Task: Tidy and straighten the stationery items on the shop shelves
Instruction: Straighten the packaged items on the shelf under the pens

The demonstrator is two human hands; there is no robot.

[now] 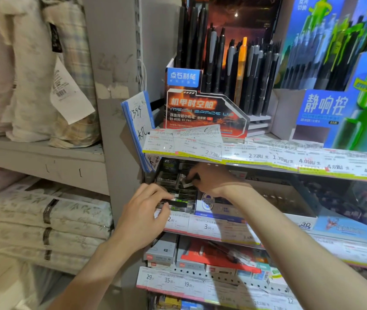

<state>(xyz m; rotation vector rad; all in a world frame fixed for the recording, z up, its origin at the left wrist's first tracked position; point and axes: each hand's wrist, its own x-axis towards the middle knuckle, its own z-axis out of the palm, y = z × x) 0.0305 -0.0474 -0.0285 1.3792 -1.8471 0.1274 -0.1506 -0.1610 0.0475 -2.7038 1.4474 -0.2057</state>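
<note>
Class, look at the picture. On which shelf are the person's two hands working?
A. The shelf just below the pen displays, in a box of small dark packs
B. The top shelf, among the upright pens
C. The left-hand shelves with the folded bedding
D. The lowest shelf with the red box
A: the left hand and right hand both reach into the box of small dark packs, under the shelf carrying the upright pens.

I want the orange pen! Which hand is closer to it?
The right hand. It reaches into the shelf directly under the pen display, below and a bit left of the orange pen. The left hand is lower and further left, at the shelf's front edge.
</note>
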